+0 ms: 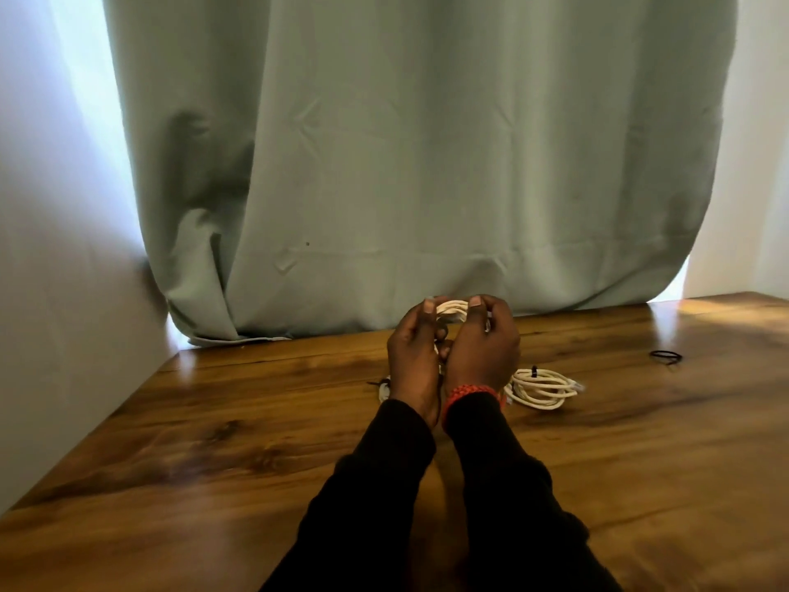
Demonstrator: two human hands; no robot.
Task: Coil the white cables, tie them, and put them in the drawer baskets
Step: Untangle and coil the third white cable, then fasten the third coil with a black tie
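A white wall (51, 249) is filling the left edge of the frame, and a pale green curtain (405, 164) is hanging across the upper middle, its hem resting on the far edge of the wooden table (213, 442).

Just left of the left wrist, low of centre, a bit of white cable (384, 390) with a dark tie is peeking out on the table; most of it is hidden behind the arm.

At centre, both hands are being held upright above the table, palms facing each other and nearly touching, forearms in black sleeves (384, 484) rising from the bottom edge. The left hand (415, 352) is pinching the left end of a coil (451, 311) between thumb and fingers; the right hand (484, 348), with a red band (469, 393) on its wrist, is gripping the right end likewise. The coil is sitting at the fingertips, its long axis running left to right across the frame, seemingly several loops bunched flat, though blur is hiding the detail.

Right of the right wrist, a tied coil (542, 388) is lying flat on the table, its long axis left to right, its plug end pointing right and a dark tie at its top.

Farther right, well apart, a black band (666, 356) is lying on the table.
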